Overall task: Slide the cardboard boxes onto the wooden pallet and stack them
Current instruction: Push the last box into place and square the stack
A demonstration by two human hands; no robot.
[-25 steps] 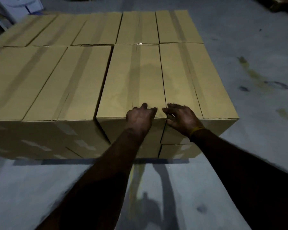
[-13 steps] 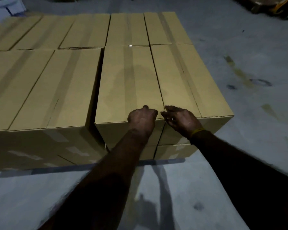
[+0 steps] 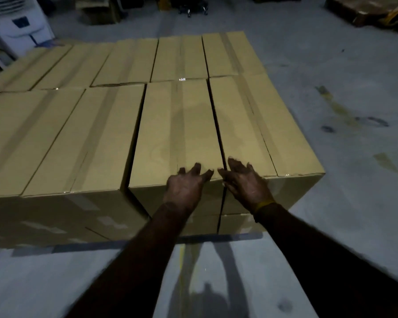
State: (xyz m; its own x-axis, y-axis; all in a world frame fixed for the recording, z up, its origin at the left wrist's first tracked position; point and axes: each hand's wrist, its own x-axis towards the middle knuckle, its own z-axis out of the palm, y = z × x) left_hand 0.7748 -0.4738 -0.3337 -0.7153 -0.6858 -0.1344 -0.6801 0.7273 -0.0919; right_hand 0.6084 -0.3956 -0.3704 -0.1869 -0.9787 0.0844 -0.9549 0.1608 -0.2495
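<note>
Cardboard boxes (image 3: 177, 136) packed tight dead centre, both hands, left (image 3: 185, 191) and right (image 3: 247, 185), fingers spread loose over the near edge, a white unit (image 3: 16, 24) at eleven o'clock.

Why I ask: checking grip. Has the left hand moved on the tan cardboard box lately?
Yes. The left hand has uncurled; its fingers, earlier hooked at the near top edge of the tan cardboard box, now reach forward past it.
</note>
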